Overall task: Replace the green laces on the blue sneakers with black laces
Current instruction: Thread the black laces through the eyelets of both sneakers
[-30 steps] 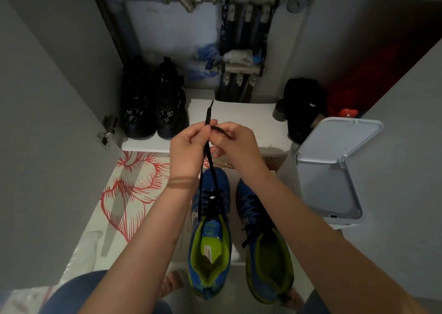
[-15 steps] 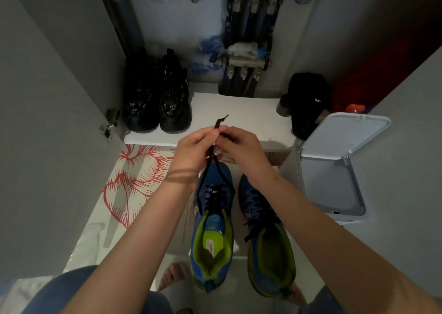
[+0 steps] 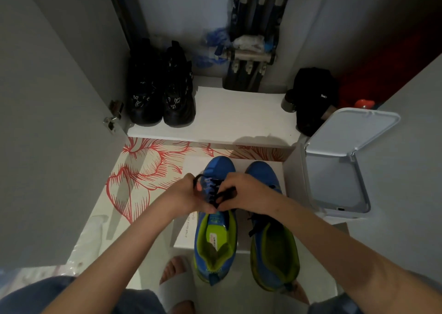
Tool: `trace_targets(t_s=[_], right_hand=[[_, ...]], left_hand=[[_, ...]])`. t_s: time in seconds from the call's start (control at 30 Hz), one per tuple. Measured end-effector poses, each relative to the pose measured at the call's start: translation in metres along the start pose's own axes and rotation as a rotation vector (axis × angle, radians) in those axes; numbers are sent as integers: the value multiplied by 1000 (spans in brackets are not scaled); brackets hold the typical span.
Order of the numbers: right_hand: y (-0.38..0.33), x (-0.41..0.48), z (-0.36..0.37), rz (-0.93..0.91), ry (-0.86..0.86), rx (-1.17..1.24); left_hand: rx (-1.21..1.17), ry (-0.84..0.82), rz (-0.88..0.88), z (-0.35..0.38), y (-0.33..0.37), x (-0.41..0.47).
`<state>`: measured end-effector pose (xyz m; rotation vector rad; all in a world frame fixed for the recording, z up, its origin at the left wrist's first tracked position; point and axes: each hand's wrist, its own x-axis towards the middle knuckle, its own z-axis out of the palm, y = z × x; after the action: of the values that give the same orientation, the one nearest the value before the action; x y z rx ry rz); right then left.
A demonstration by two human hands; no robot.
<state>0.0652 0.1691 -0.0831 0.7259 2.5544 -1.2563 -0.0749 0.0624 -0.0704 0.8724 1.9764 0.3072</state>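
Head view: the blue sneakers (image 3: 220,167) stand side by side at centre frame, toes toward 12 o'clock. Over the eyelets of the 9 o'clock shoe, the left hand (image 3: 186,195) and the right hand (image 3: 246,195) each have a closed grip pinching the black lace (image 3: 223,193). The lace looks light, thin and limp, so it is probably best held near its stiffer tip.

Home utility closet, pipes (image 3: 248,57), black shoes (image 3: 162,93)

Blue sneaker (image 3: 216,244) tongue hidden under left hand (image 3: 183,195) and right hand (image 3: 246,194) (black lace (image 3: 224,192) ends lost in both grips), insole label (image 3: 213,238) unreadably small, pipes (image 3: 241,7) cut by top edge.
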Motion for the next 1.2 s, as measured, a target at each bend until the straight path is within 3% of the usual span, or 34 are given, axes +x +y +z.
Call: trace_targets(t_s=[0.27, 0.43, 0.53, 0.7, 0.83, 1.0, 1.2], right_hand=[[-6, 6, 16, -83, 100, -283], [1, 7, 6, 13, 64, -105], [-1, 3, 4, -48, 54, 13], [-1, 0, 17, -166, 103, -324], [-2, 1, 28, -205, 140, -418], [3, 2, 17, -46, 175, -145], [10, 0, 7, 67, 64, 166]], left_hand=[[50, -15, 7, 7, -9, 2], [112, -29, 15, 7, -7, 2], [116, -55, 40, 6, -6, 2], [86, -75, 32, 4, -6, 5], [150, -102, 28, 3, -4, 6], [170, -125, 21, 2, -3, 6], [134, -148, 47, 0, -4, 5]])
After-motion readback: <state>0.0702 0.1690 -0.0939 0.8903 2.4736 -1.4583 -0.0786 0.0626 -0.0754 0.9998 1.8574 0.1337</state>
